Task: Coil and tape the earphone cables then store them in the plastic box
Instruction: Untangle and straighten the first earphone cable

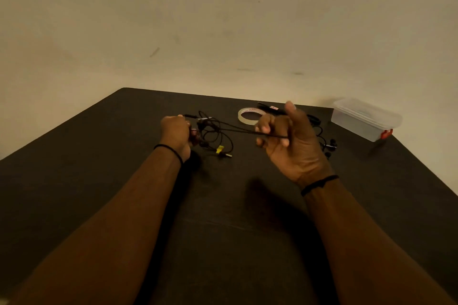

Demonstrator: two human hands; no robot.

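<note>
Right now you're mid-coil on the first thin black earphone cable. Your left hand is curled closed around one end of it, at the tangled bunch of loops sitting on the dark table toward the middle of the far half. Your right hand has its fingers curled around a taut run of the same cable, thumb up, lifted a little off the table. The jack end with the yellow tag lies loose just on your side of the tangle.

Step, as I read it: straightening and winding. No tape on it yet, nothing stored.

Next move calls for:
- keep tension between both hands, wrap the run into even loops around the left-hand bundle
- pull the loose jack end in so it doesn't snag
- free one hand for the clear adhesive tape roll, just past your right fingers near the far edge

A second black earphone set lies behind your right hand, partly hidden, uncoiled as far as I can tell. The translucent plastic box with a red clip sits at the far right corner; lid looks on, so you'll need to open it before storing.
</note>
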